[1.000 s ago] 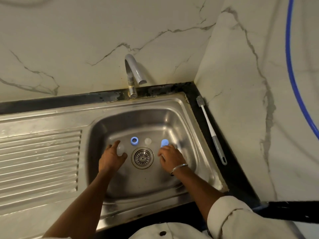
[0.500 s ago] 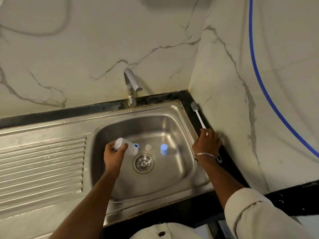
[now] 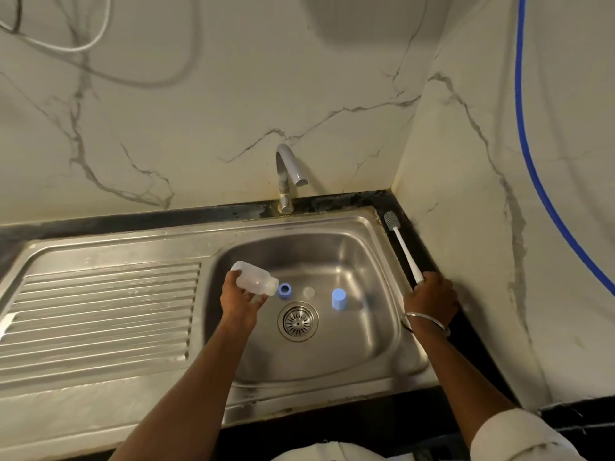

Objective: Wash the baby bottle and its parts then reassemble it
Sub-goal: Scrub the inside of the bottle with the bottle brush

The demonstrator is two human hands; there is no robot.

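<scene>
The fingers [image 3: 256,299] of the left hand [image 3: 241,301] are curled round the body of the translucent baby bottle [image 3: 254,282], which is held nearly on its side above the left part of the basin, its open mouth turned to the right and a little down. Nothing is seen inside the bottle. The fingers [image 3: 429,284] of the right hand [image 3: 431,299] are closed round the handle of the bottle brush [image 3: 404,252], whose grey head is by the back right corner of the sink, on the black ledge; if the brush is already lifted cannot be told.

The step in hand is judged to be the taking of the brush for scrubbing the bottle inside. For the next move, the brush must be brought over the basin and its head aligned with the narrow neck before it is pushed in; water from the tap [image 3: 289,171], which is seen dry now, will probably be needed.

In the steel sink [image 3: 382,344] three parts are left behind the drain strainer [image 3: 298,321]: a blue screw ring [image 3: 285,291] just beside the bottle mouth, a small clear part [image 3: 308,291], probably the teat, and a blue cap [image 3: 338,298] standing apart.
</scene>
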